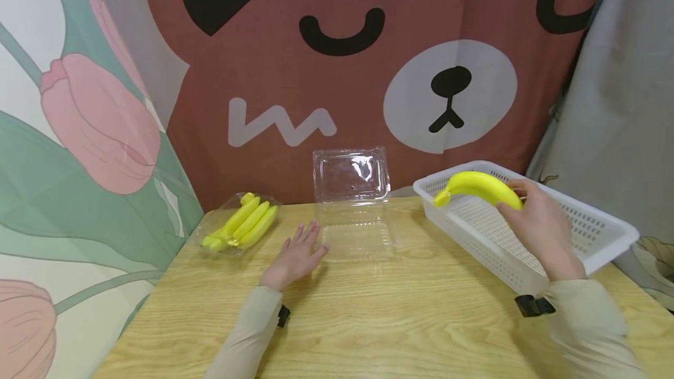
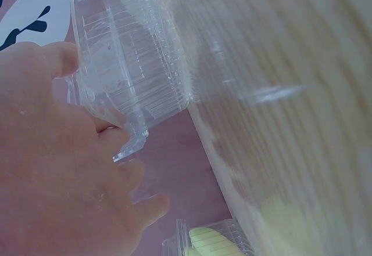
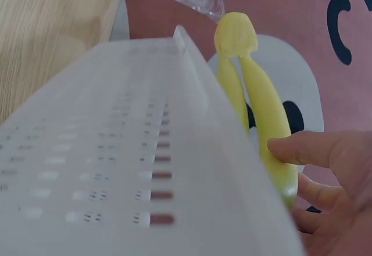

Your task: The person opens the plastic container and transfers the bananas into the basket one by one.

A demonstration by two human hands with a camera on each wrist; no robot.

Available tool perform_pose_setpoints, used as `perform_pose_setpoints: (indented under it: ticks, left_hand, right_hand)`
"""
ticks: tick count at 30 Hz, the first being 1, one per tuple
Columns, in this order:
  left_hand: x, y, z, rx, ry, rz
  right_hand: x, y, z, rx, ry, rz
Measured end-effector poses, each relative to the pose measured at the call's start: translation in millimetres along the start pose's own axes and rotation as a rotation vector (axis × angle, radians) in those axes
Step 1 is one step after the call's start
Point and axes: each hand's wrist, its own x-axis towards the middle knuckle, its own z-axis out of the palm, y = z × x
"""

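Backing the wooden table (image 1: pixel 400 320), bear-print curtain (image 1: pixel 421 16)

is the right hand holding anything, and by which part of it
The right hand holds a yellow banana bunch near its tip end, away from the joined stem end.

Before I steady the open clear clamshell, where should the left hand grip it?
Likely the left rim of the clear clamshell, pinched from the left: its lid stands raised along the far edge, leaving that side free, and the left hand is right beside it, fingers spread.
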Motion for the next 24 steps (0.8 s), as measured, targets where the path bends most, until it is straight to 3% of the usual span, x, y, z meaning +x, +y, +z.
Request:
perform_pose_setpoints:
  ticks: [12,24]
  left_hand:
    - [0.0,0.4,0.5,0.002,0.000,0.001]
    - [1.9,-1.5,1.1,0.009,-0.007,-0.010]
  right_hand:
    - [0.3,31.3,-9.0,-0.024,-0.111,0.154]
    - [5.2,37.4,-6.6,-0.079,-0.260,0.228]
